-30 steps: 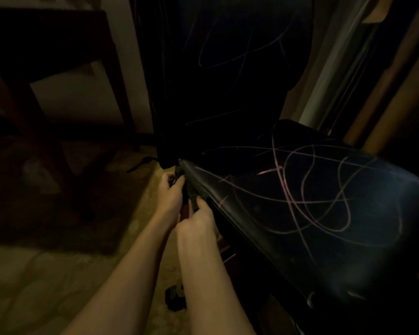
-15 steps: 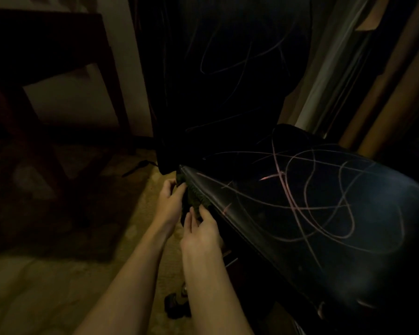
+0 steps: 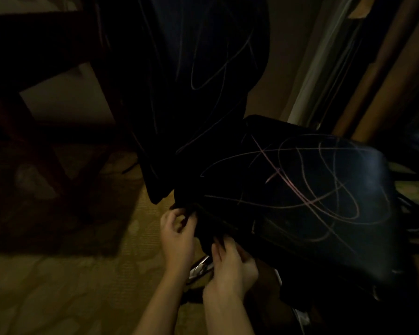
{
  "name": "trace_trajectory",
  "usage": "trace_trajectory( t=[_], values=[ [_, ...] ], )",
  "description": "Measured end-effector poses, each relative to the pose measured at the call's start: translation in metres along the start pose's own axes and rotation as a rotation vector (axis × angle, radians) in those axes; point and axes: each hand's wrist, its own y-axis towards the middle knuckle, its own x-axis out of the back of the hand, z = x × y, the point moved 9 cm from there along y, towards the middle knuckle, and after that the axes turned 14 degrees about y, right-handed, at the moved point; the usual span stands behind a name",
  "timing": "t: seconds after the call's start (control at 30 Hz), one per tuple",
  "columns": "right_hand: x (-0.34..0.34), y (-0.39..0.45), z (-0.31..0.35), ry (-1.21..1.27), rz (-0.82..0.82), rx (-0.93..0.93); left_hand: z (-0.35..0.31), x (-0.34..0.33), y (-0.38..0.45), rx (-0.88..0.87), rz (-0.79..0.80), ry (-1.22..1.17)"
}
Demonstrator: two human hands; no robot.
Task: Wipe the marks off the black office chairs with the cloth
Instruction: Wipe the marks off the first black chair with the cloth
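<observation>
Both hands (image 3: 203, 247) grip barely visible cloth (image 3: 211, 228).

Single head-worn wide-angle view, facing forward and down, close over both hands at the scribbled black chair seat (image 3: 300, 189) edge.

Too dark to tell the cloth (image 3: 211, 228) from the seat (image 3: 300, 201) edge at the grip. Fingertips of right hand (image 3: 230, 267) lost in that shadow. Chair base below the grip barely readable.
</observation>
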Motion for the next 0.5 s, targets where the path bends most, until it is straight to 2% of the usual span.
trace_trajectory(
  t=[0.07, 0.17, 0.27, 0.37, 0.5],
  values=[
    [0.008, -0.003, 0.013, -0.002, -0.047, 0.085, -0.001, 0.003, -0.005, -0.01, -0.015, 0.026],
    [0.01, -0.006, 0.016, -0.053, -0.034, 0.177, 0.0, 0.008, -0.01, 0.001, -0.057, 0.045],
    [-0.001, -0.016, 0.013, -0.126, -0.011, 0.225, 0.001, 0.011, -0.011, 0.036, -0.068, -0.054],
    [-0.013, -0.023, 0.001, -0.232, 0.024, 0.27, 0.008, 0.011, -0.009, 0.165, -0.054, -0.206],
    [-0.013, -0.023, 0.005, -0.269, 0.028, 0.29, 0.002, 0.0, -0.008, 0.165, -0.072, -0.199]
  ],
)
